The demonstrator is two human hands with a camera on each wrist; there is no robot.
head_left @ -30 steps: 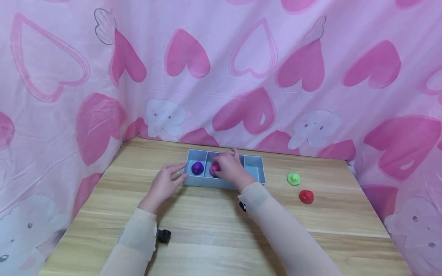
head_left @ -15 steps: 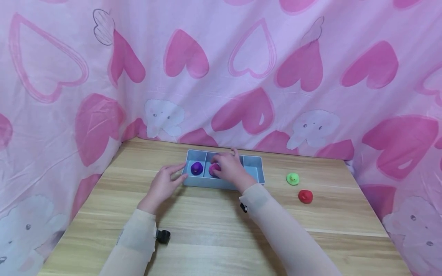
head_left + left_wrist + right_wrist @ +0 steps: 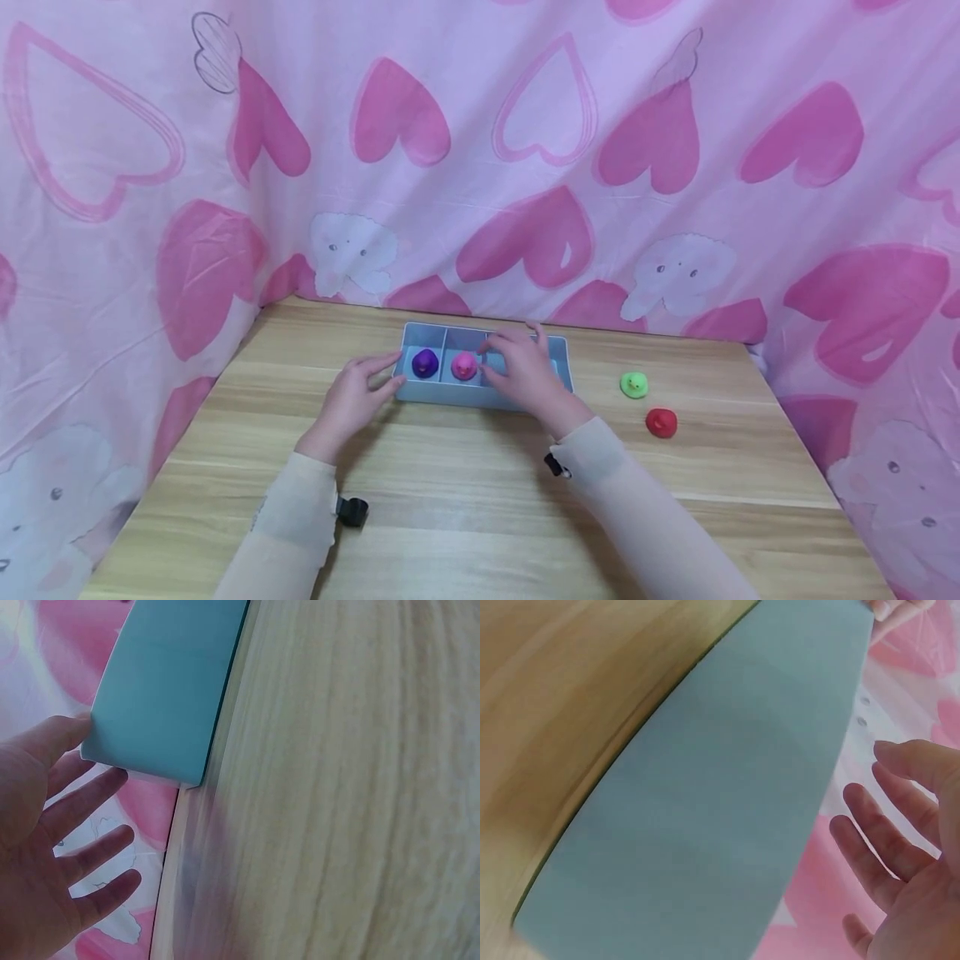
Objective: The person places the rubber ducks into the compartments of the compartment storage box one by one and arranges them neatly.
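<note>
Pink duck (image 3: 463, 366), purple duck (image 3: 425, 363): two sit in one box (image 3: 450, 393), left grip (image 3: 354, 402) spread against it, right grip (image 3: 525, 371) parted, empty.

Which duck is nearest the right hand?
The pink duck, beside the right hand; the purple duck sits one compartment further left, the green duck and red duck outside the tray.

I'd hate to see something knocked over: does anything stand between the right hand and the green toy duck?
Yes: the divided tray's right end wall lies between the right hand and the green toy duck. Beyond that, nothing visible does; the red toy sits off that line.
</note>
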